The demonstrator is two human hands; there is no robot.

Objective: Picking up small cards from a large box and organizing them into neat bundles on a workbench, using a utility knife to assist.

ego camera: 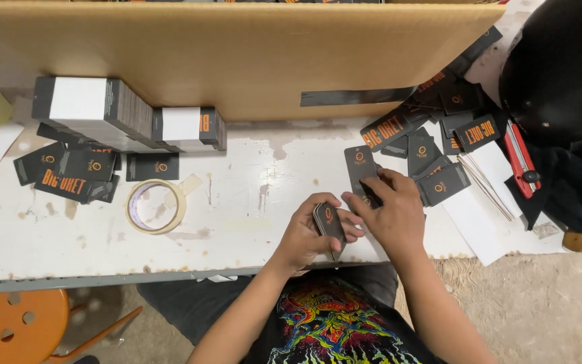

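1. Small stack of black cards (pixel 329 224), centre frame, clasped edge-up in the left hand (pixel 304 236).
2. Right hand (pixel 392 216): fingers flat, pressing a single card (pixel 361 166) on the white worktop (pixel 237 202); slide it squarely.
3. Loose cards (pixel 439 158) lie upper right.

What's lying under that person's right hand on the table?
A black card sticks out from under the right hand, flat on the white table. Its lower end is covered by the fingers.

Your left hand (pixel 304 236) grips a small stack of black tags (pixel 329 226); your right hand (pixel 391 212) presses one black tag (pixel 360 166) flat. Loose black-orange tags (pixel 439 145) heaped right, more (pixel 69 172) left, under two white-banded bundles (pixel 95 108).
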